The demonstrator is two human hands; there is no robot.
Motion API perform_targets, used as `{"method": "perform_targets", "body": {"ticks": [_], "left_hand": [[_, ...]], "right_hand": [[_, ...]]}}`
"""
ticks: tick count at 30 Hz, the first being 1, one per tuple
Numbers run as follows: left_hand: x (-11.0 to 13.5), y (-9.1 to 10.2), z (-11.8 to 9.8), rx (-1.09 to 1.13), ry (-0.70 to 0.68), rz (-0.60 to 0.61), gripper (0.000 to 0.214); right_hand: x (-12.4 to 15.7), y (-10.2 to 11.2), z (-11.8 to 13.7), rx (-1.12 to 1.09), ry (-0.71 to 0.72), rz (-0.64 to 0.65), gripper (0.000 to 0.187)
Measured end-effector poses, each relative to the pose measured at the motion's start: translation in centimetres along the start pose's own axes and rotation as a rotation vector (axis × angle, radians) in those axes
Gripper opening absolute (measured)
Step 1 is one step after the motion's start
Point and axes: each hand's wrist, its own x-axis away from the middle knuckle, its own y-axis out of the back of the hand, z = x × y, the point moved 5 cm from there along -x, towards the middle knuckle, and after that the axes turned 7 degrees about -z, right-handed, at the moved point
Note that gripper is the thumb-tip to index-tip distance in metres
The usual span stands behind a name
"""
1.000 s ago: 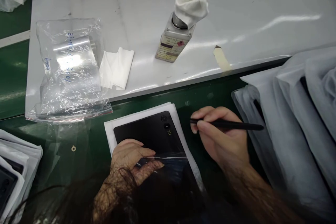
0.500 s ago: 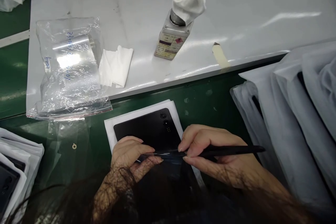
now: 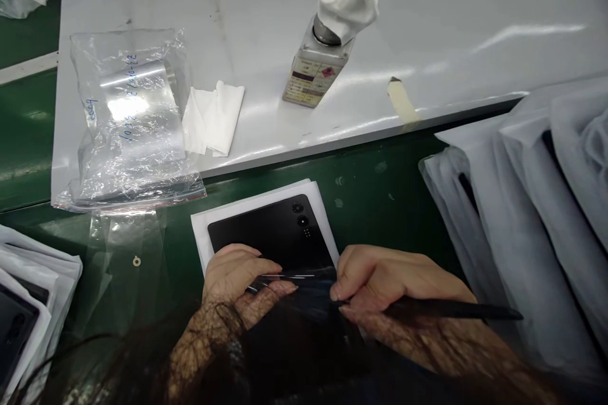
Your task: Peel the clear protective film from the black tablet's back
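Observation:
A black tablet (image 3: 270, 237) lies camera side up on a white sheet (image 3: 202, 234) on the green surface. My left hand (image 3: 235, 278) pinches the left end of a clear film strip (image 3: 289, 277) stretched across the tablet's back. My right hand (image 3: 389, 285) grips a black stylus (image 3: 456, 310) that points right, and its fingertips press the film's right end at the tablet's edge. My hair hides the lower part of the tablet and both wrists.
A white board (image 3: 427, 19) carries a glass bottle (image 3: 316, 69) topped with a white cloth, a folded wipe (image 3: 213, 120), a clear plastic bag (image 3: 130, 120) and a tape scrap (image 3: 401, 101). White-sleeved devices are stacked right (image 3: 522, 202) and left (image 3: 28, 297).
My right hand came down from beside the tablet onto its right edge and took the film's end; the stylus now sits lower and farther right. The left hand stayed put.

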Motion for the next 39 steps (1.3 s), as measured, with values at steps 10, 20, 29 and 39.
{"method": "perform_targets", "body": {"ticks": [10, 20, 29, 39], "left_hand": [[0.2, -0.1, 0.1, -0.017, 0.007, -0.029, 0.016], [0.9, -0.4, 0.6, -0.072, 0.045, -0.046, 0.015], [0.4, -0.3, 0.2, -0.068, 0.036, -0.047, 0.014], [0.2, -0.5, 0.2, -0.083, 0.01, -0.033, 0.014]], "right_hand": [[0.4, 0.7, -7.3, -0.217, -0.316, -0.738, 0.023], [1.4, 0.1, -8.3, -0.119, -0.247, -0.742, 0.019], [1.3, -0.3, -8.0, -0.057, -0.213, -0.735, 0.019], [1.3, 1.7, -7.3, 0.446, -0.066, -0.376, 0.024]]}}
